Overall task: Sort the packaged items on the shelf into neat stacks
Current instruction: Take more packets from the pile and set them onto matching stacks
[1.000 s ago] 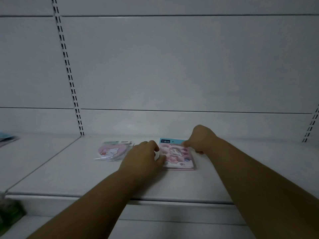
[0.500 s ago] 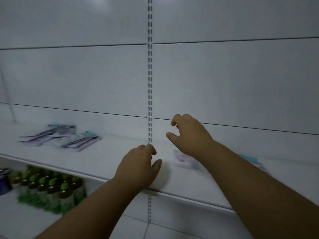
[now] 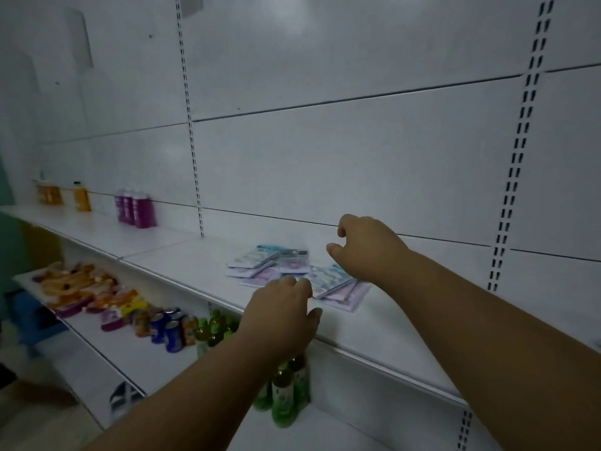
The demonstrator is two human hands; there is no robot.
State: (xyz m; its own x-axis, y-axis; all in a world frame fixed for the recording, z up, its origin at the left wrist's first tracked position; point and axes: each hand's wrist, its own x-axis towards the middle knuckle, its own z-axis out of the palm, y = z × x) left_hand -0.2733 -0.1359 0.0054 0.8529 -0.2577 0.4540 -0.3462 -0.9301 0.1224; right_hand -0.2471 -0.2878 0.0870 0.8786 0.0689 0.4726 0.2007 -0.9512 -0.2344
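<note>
Several flat packaged items (image 3: 273, 265) in purple and pale blue lie in a loose, overlapping pile on the white shelf (image 3: 374, 333). My left hand (image 3: 286, 310) hovers at the pile's near edge, fingers curled downward, holding nothing. Just right of the pile and above it is my right hand (image 3: 364, 245), thumb and fingers apart in a loose claw and empty. One purple pack (image 3: 341, 292) lies at the pile's right end between the two hands. The left hand hides the front of the pile.
Purple bottles (image 3: 135, 206) and orange bottles (image 3: 65, 195) stand far left on the same shelf. On the lower shelf lie snack packs (image 3: 81, 288), cans (image 3: 166, 327) and green bottles (image 3: 286, 395). Slotted uprights (image 3: 192, 125) run up the back wall.
The view has swung left from the pink packs to this purple and blue pile. Both hands let go of the pink pack and now hover empty over the pile.
</note>
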